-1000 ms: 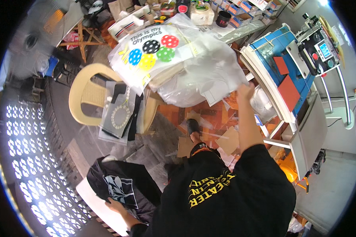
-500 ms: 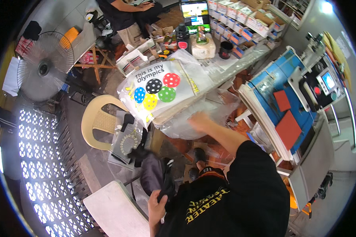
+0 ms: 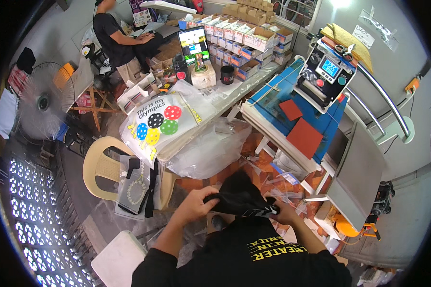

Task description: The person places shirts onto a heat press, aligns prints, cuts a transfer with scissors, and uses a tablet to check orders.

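A piece of black cloth with white marks along one edge is stretched between my two hands in front of my chest. My left hand grips its left end, thumb on top and fingers folded around it. On the opposite end, my right hand is closed on the edge near the white marks. Whether it is a bag or a garment, I cannot tell. Beyond it, a white printed sheet with colored dotted circles lies on the plastic-covered table.
A heat press stands on the blue-topped table with red pads. To the left are a cream chair bearing packed items, a fan and a white stool. Another person sits at the far left.
My right hand has come back from beside the table and taken hold of the black cloth. My left hand has raised the cloth toward the middle. The view has shifted right.
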Demonstrator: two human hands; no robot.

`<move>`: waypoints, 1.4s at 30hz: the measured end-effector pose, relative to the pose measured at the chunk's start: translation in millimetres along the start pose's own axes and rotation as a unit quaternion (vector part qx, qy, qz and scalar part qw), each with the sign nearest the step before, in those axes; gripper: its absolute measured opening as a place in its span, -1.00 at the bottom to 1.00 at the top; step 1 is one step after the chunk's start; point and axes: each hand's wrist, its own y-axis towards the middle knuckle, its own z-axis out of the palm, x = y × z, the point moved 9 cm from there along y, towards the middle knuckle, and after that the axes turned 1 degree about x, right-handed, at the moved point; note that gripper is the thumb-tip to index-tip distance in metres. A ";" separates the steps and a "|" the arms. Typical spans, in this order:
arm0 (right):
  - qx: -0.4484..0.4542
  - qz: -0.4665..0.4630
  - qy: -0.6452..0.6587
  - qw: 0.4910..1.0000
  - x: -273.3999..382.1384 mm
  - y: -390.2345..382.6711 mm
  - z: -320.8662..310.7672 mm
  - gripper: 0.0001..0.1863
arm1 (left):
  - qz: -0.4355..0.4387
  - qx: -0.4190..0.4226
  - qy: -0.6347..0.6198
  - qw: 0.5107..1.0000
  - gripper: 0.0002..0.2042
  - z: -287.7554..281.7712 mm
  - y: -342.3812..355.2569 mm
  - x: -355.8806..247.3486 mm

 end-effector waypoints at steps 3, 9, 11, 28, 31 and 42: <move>0.015 0.028 -0.017 0.999 -30.7 -16.9 -15.4 -0.62 | -0.008 0.005 0.108 0.994 -0.77 -2.9 39.8 -4.1; 0.038 -0.035 0.405 0.913 -20.4 -27.5 -65.2 -0.62 | -0.026 -0.040 0.294 0.955 -0.77 -37.1 157.2 56.6; 0.085 -0.041 0.473 0.876 -12.7 -23.2 -71.6 -0.61 | 0.032 -0.095 0.398 0.912 -0.75 -51.0 200.9 53.9; 0.059 0.309 0.061 0.947 -114.4 34.4 -32.7 -0.36 | -0.115 -0.279 0.541 0.785 -0.46 -315.1 590.2 79.0; 0.101 0.361 0.154 0.914 -93.1 32.4 -35.3 -0.37 | -0.138 -0.290 0.539 0.779 -0.42 -329.1 620.4 81.5; 0.084 0.330 0.155 0.927 -91.7 48.0 -57.8 -0.46 | 0.047 -0.470 0.457 0.754 -0.68 -316.4 601.1 55.4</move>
